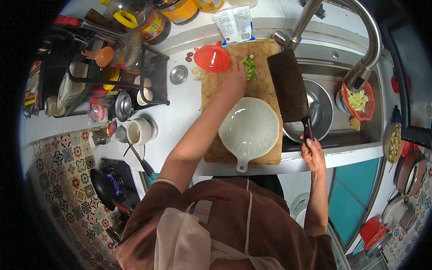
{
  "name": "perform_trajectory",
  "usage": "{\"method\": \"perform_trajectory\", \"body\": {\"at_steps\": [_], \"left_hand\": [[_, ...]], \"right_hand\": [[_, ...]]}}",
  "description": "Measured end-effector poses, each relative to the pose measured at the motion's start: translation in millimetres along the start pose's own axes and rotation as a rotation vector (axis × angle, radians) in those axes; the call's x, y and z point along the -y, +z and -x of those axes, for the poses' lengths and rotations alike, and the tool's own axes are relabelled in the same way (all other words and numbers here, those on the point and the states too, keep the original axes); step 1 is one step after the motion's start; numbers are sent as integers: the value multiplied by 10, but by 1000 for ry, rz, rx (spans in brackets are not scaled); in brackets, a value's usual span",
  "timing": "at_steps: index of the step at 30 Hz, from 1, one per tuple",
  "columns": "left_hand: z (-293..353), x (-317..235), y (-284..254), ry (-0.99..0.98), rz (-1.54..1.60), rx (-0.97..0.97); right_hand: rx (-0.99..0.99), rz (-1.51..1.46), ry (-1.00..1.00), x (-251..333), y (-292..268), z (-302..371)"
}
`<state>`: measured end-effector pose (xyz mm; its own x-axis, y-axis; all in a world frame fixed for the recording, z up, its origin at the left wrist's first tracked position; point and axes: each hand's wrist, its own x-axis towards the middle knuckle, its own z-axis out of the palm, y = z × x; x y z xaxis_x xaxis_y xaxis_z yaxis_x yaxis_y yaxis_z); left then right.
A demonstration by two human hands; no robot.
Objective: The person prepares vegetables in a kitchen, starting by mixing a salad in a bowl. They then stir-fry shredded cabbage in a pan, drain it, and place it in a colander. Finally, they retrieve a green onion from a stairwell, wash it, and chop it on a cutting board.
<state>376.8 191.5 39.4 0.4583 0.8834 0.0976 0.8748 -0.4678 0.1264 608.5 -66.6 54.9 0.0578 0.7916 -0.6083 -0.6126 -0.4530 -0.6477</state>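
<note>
My right hand (313,155) is wrapped round the handle of a dark, broad-bladed cleaver (289,87). The blade points away from me, over the left side of the sink. My left hand (234,80) reaches over the far part of the wooden cutting board (265,54), fingers pointing down and partly hidden. It lies between a red plastic bowl (212,58) at its left and chopped green pieces (249,68) at its right. Whether it grips the bowl's rim is unclear. Nearer me on the board sits a white ribbed dish with a handle (249,128), with nothing visible in it.
The sink (355,135) holds a metal bowl (326,101) and a red basket (362,101) of shredded pale-green vegetable, under a tall faucet (371,49). At left stand a black rack (155,76), a small metal dish (178,74) and a lit burner (116,184) under a black pan.
</note>
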Motion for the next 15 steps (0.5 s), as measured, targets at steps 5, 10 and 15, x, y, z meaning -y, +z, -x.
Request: {"method": "perform_trajectory", "body": {"at_steps": [5, 10, 15], "left_hand": [[-212, -86, 41, -170, 189, 71], [-398, -99, -2, -227, 342, 122], [-496, -43, 121, -210, 469, 83]], "right_hand": [[56, -51, 81, 102, -2, -336], [126, -101, 154, 138, -22, -593], [198, -79, 221, 177, -17, -719]]}}
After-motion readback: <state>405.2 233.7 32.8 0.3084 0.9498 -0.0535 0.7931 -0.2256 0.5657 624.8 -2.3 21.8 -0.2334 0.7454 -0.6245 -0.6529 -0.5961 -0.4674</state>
